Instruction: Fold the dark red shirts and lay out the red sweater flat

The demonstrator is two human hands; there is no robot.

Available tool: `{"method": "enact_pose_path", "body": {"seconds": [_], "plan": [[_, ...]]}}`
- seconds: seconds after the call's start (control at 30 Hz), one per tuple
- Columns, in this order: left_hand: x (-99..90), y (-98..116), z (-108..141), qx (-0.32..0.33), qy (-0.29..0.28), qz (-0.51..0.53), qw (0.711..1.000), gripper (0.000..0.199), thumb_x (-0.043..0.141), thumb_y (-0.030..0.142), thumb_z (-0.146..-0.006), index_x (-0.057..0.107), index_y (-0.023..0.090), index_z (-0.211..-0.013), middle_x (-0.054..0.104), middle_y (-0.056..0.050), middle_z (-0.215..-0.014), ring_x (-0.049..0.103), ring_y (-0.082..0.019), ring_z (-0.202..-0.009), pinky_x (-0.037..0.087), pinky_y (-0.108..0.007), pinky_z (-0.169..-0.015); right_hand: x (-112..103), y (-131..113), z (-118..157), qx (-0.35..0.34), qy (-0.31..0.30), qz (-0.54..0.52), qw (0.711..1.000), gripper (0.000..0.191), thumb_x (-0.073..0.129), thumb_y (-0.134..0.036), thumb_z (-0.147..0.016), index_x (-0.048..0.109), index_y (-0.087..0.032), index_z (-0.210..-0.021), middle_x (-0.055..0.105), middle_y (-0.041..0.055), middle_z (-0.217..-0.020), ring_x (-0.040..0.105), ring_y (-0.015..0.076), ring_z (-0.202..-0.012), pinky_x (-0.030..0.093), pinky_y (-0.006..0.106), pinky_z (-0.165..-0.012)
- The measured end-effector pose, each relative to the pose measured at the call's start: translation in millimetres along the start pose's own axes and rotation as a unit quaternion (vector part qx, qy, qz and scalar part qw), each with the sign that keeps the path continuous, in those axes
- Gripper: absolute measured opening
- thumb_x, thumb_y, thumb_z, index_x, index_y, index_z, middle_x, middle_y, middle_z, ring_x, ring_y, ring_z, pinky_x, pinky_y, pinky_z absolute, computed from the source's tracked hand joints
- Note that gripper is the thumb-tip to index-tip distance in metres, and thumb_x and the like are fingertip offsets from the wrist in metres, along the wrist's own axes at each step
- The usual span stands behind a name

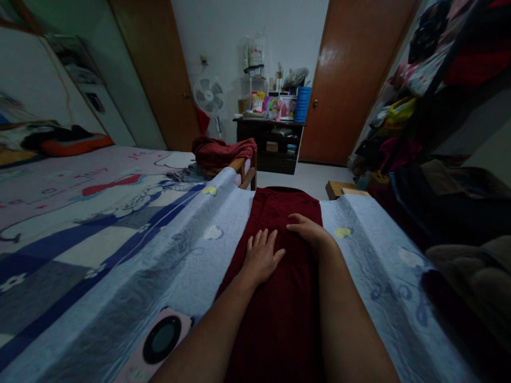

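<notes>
A dark red garment [279,314] lies stretched lengthwise over the light blue blanket [207,250], its far end reaching the blanket's far edge. My left hand [262,256] rests flat on the left part of the cloth, fingers spread. To its right, my right hand [309,230] is on the cloth too, turned inward, with fingers stretched out and the thumb apart. Neither hand grips the fabric. Close to my left forearm, a pink device with a round dark face [159,340] lies on the blanket, partly hidden by the arm.
Left is a bed with a patterned cover [107,213]. A reddish folded cloth [223,151] hangs over a wooden rail. Beyond stand a white fan [209,96] and a dark cabinet [263,159] with several items. Clothes [451,186] are piled along the right side.
</notes>
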State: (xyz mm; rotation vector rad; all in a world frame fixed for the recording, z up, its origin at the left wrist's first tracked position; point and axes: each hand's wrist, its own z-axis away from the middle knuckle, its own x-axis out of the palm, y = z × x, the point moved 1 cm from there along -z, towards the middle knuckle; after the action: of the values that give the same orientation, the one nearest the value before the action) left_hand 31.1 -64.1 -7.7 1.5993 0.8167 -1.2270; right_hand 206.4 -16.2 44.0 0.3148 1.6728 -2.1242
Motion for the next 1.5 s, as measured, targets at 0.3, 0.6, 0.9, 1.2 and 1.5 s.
{"method": "enact_pose_path", "body": {"seconds": [0.3, 0.6, 0.9, 1.2, 1.5], "plan": [[-2.3, 1, 2, 0.006, -0.009, -0.007, 1.000, 0.064, 0.037, 0.055, -0.094, 0.028, 0.024, -0.149, 0.028, -0.013, -0.156, 0.021, -0.031, -0.144, 0.018, -0.054, -0.115, -19, -3, -2, 0.004, 0.015, 0.254, 0.967, 0.016, 0.069, -0.018, -0.073, 0.070, -0.014, -0.089, 0.071, 0.0067, -0.087, 0.062, 0.0166, -0.075, 0.044, 0.024, -0.066], [-8.7, 4, 3, 0.124, -0.022, 0.030, 0.992, 0.066, 0.046, 0.049, -0.091, 0.028, 0.023, -0.148, 0.021, -0.006, -0.159, 0.013, -0.023, -0.147, 0.013, -0.047, -0.119, 15, -9, -16, -0.058, 0.067, -0.035, 0.995, 0.029, 0.047, -0.010, -0.076, 0.059, -0.017, -0.102, 0.067, 0.0034, -0.080, 0.062, 0.0127, -0.065, 0.049, 0.022, -0.059], [0.3, 4, 3, 0.045, -0.024, 0.025, 0.998, 0.078, 0.046, 0.053, -0.087, 0.025, 0.009, -0.148, 0.024, -0.016, -0.157, 0.014, -0.029, -0.146, 0.018, -0.046, -0.118, 38, 17, -36, 0.016, 0.166, -0.091, 0.982, 0.034, 0.037, -0.004, -0.073, 0.056, -0.016, -0.099, 0.065, 0.0062, -0.082, 0.066, 0.0131, -0.070, 0.055, 0.026, -0.070], [-4.8, 3, 4, -0.037, 0.024, -0.004, 0.999, 0.071, 0.034, 0.051, -0.093, 0.030, 0.005, -0.147, 0.030, -0.019, -0.154, 0.021, -0.030, -0.145, 0.021, -0.047, -0.116, 50, 9, -34, -0.193, 0.144, 0.184, 0.953, 0.039, 0.038, -0.013, -0.088, 0.060, -0.016, -0.121, 0.059, 0.0095, -0.131, 0.050, 0.0151, -0.125, 0.033, 0.028, -0.109], [-2.9, -7, 2, -0.057, 0.052, -0.008, 0.997, 0.055, 0.038, 0.037, -0.093, 0.040, 0.014, -0.143, 0.037, -0.012, -0.152, 0.027, -0.026, -0.143, 0.023, -0.046, -0.116, 66, 7, -34, -0.071, 0.064, 0.376, 0.922, 0.056, 0.035, -0.048, -0.096, 0.037, -0.022, -0.146, 0.024, 0.0072, -0.158, 0.015, 0.0250, -0.146, 0.012, 0.053, -0.115]]}}
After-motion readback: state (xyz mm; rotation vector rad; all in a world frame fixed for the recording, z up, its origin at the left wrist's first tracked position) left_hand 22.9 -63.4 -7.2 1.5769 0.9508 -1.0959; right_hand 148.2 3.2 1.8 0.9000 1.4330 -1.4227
